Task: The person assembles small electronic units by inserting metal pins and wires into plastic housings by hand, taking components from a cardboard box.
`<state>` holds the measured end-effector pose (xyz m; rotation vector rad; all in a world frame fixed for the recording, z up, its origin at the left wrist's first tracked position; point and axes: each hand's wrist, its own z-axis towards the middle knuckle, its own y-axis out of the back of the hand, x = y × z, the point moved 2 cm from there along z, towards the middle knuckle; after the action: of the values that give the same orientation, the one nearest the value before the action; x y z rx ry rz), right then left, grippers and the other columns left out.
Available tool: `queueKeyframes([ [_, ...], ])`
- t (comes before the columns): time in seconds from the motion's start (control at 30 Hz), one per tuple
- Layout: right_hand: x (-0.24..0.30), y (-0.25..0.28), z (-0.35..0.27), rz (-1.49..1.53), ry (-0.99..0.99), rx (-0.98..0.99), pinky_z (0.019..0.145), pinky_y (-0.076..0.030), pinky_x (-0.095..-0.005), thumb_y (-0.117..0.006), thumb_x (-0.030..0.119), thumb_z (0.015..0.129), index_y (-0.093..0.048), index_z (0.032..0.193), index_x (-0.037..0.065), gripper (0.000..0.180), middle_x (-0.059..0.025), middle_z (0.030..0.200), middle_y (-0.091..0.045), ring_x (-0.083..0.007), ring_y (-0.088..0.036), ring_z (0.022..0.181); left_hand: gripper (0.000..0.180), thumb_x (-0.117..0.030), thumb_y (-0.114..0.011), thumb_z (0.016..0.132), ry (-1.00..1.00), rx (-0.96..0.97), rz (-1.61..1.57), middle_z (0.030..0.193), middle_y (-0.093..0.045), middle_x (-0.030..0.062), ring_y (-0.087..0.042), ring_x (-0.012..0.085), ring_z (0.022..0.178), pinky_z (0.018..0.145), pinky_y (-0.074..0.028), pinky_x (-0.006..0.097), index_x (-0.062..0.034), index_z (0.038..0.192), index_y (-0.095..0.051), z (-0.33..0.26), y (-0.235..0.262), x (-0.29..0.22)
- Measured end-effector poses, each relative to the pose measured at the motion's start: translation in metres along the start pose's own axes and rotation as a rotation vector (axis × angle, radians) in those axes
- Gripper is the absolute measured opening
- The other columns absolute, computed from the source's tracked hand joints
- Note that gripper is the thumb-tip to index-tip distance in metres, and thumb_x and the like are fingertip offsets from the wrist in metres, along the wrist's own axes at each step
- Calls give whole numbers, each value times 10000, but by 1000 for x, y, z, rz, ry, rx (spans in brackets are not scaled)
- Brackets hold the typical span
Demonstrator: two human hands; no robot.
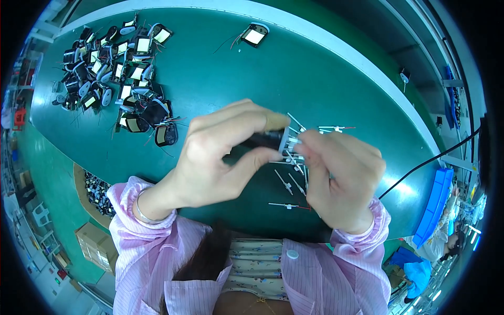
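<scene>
Green table point(315, 79), component pile point(118, 79), cardboard boxes point(94, 247)

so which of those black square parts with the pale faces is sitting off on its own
The black square part at the far middle of the green table, alone; the others lie heaped together at the far left.

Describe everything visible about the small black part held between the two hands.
The small black part is a dark, blocky piece with a pale grey end plate on its right side, from which thin light pins or leads stick out. It looks like plastic. It is held above the green table, lying roughly level. The left hand pinches its body between thumb and fingers, covering much of it; the right hand touches the pin end with its fingertips. Its finer details are hidden by the fingers.
</scene>
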<state>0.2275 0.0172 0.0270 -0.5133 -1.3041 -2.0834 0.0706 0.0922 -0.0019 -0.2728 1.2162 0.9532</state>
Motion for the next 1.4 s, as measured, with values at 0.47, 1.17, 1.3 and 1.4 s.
queueKeyframes([
  [0.47, -85, -5, 20, -346, -217, 490, 713, -495, -409, -674, 106, 766, -666, 877, -21, 169, -187, 831, -649, -340, -636, 771, 490, 72, -562, 733, -244, -138, 1265, 1109, -598, 184, -547, 330, 1076, 898, -468, 468, -19, 1214, -552, 98, 3, 101],
  [1.17, -87, -28, -3, -312, -134, 539, 654, -466, -443, -614, -5, 749, -564, 841, -9, 105, -182, 832, -586, -375, -581, 737, 184, 38, -479, 897, 334, -249, -1015, 967, -610, 169, -660, 238, 830, 545, -547, 302, -33, 1067, -480, -2, 10, 38],
  [1.3, -76, -21, 8, -193, -180, 471, 667, -496, -471, -578, -57, 693, -558, 807, -32, 118, -223, 856, -585, -403, -616, 742, 198, 59, -475, 902, 255, -136, -1024, 1031, -606, 228, -667, 265, 786, 461, -502, 262, -41, 1073, -465, -3, 19, 41],
  [1.4, -77, -35, -3, -413, -168, 651, 684, -494, -479, -589, -46, 697, -551, 856, -25, 165, -233, 868, -589, -408, -616, 758, 217, 93, -486, 868, 297, -180, -901, 1058, -592, 227, -636, 212, 724, 466, -436, 204, -13, 1054, -522, -5, 19, 38],
])
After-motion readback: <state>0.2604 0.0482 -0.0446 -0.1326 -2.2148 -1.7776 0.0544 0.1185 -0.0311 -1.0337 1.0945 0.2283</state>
